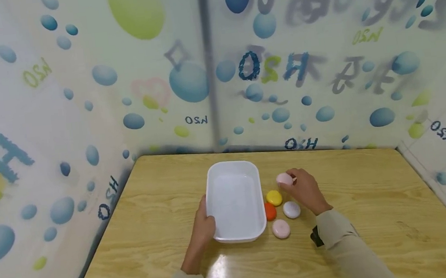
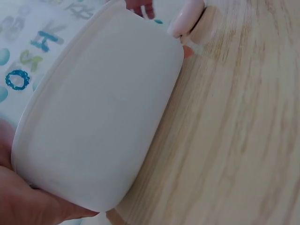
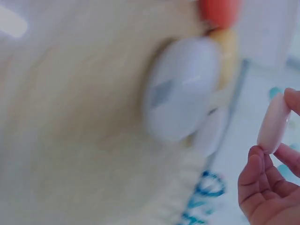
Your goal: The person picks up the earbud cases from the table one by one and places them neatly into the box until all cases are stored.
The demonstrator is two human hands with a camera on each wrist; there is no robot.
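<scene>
A white rectangular plastic tub [image 1: 235,201] stands on the table with its bare bottom showing. My left hand [image 1: 203,225] grips its left wall; in the left wrist view that hand's fingers [image 2: 28,201] wrap the tub's near end. To the right of the tub, my right hand [image 1: 306,189] pinches a smooth, rounded pink disc [image 1: 284,179] between thumb and fingers. The right wrist view shows this disc [image 3: 274,124] edge-on. Below it lie a yellow disc [image 1: 274,198], an orange-red disc [image 1: 270,211] beside the tub, a pale lavender disc [image 1: 291,209] and another pink disc [image 1: 281,229].
A wooden table [image 1: 377,213] extends to both sides. Behind it rises a pale wall covering [image 1: 316,93] printed with bubbles and lettering. A further whitish rounded thing [image 3: 213,131] appears behind the lavender disc in the right wrist view, blurred.
</scene>
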